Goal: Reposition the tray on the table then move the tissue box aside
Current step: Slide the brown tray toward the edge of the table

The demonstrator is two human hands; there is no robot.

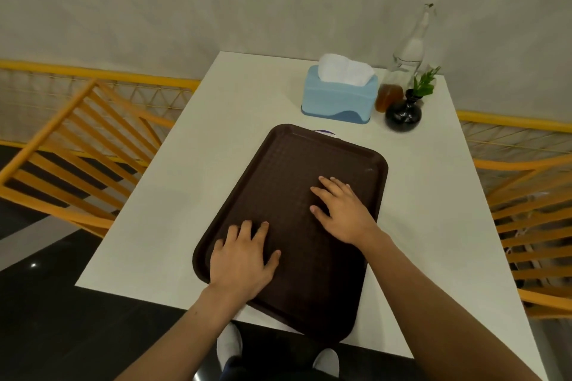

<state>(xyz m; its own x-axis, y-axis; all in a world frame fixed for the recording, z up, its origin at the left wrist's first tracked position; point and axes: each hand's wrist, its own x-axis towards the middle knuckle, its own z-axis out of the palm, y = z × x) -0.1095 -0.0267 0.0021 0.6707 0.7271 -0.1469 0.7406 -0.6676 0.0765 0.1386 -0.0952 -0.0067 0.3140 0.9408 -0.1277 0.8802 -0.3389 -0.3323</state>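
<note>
I had both palms down on the dark brown rectangular plastic tray (288, 195), which lay skewed on the white square table (161, 195), its near corner hanging just past the table's front edge. My left hand (243, 260) rested flat near the tray's near-left corner with the fingers spread, gripping nothing; my right hand (343, 210) lay flat farther in, toward the tray's right side, fingers likewise splayed and pressing on the textured surface. From that pose I judged I was in the middle of the first step, sliding or turning the tray, since it sat crooked to the table and overhung the edge, so the repositioning did not look finished. The light blue tissue box (339, 99) with white tissue poking from its top stood untouched toward the far right of the table, just beyond the tray's far edge and just beside a small amber jar (387, 97), a round black vase (403, 116) holding a green sprig, and a tall clear glass bottle (411, 43). Moving that box aside remained wholly undone. A sliver of something white and purple showed under the tray's far edge; I could not tell what it was.
</note>
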